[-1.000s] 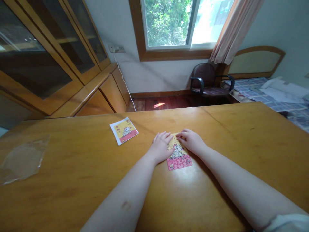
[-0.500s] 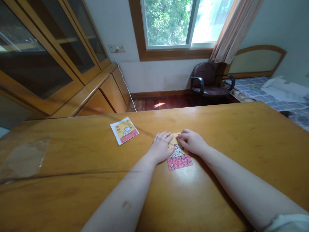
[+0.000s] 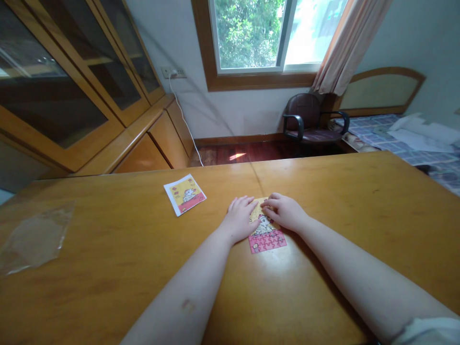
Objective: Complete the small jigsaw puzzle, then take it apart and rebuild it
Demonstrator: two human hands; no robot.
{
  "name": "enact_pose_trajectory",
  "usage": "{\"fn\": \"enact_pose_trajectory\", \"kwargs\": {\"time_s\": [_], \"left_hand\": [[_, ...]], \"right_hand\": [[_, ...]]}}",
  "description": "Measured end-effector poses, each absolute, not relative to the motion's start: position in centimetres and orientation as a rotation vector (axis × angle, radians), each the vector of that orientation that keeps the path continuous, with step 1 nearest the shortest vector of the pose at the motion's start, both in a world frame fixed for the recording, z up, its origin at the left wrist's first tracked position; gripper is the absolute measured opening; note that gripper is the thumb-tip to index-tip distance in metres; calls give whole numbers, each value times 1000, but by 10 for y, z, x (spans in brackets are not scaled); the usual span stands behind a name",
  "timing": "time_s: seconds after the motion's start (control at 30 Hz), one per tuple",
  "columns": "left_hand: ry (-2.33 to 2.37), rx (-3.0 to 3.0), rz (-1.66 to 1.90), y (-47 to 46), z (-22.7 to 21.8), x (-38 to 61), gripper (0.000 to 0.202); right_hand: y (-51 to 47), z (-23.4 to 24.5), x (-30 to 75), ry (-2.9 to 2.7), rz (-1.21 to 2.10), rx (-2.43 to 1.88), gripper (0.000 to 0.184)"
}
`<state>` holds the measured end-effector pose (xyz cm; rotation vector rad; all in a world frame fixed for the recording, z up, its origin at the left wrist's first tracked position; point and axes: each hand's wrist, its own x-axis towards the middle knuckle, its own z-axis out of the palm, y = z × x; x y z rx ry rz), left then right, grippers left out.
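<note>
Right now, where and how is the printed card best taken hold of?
I would pinch the printed card by its white left margin, coming from the left: it lies flat, and that strip is unprinted. The left hand is nearer, but rests on the puzzle.

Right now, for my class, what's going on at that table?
Someone is handling a jigsaw on the table. The left hand lies spread over its left side; the right hand curls over its upper right, and whether it grips anything is unclear. A card with a similar picture lies to the left, a clear bag farther left.
</note>
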<state>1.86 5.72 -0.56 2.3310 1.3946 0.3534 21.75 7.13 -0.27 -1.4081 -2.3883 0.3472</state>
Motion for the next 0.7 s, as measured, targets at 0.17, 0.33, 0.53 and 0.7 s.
{"fn": "enact_pose_trajectory", "kwargs": {"time_s": [0.17,0.33,0.53,0.7], "left_hand": [[1393,2329,342,58,-6,18,60],[1392,2339,352,57,-6,18,60],[1411,2324,327,57,-3,19,60],[1409,2318,315,57,-3,19,60]], "right_hand": [[72,-4,218,-2402,330,-1367,24],[72,-5,219,-2407,339,-1369,24],[75,-6,221,-2290,330,-1510,26],[78,-5,221,-2321,338,-1551,27]]}}
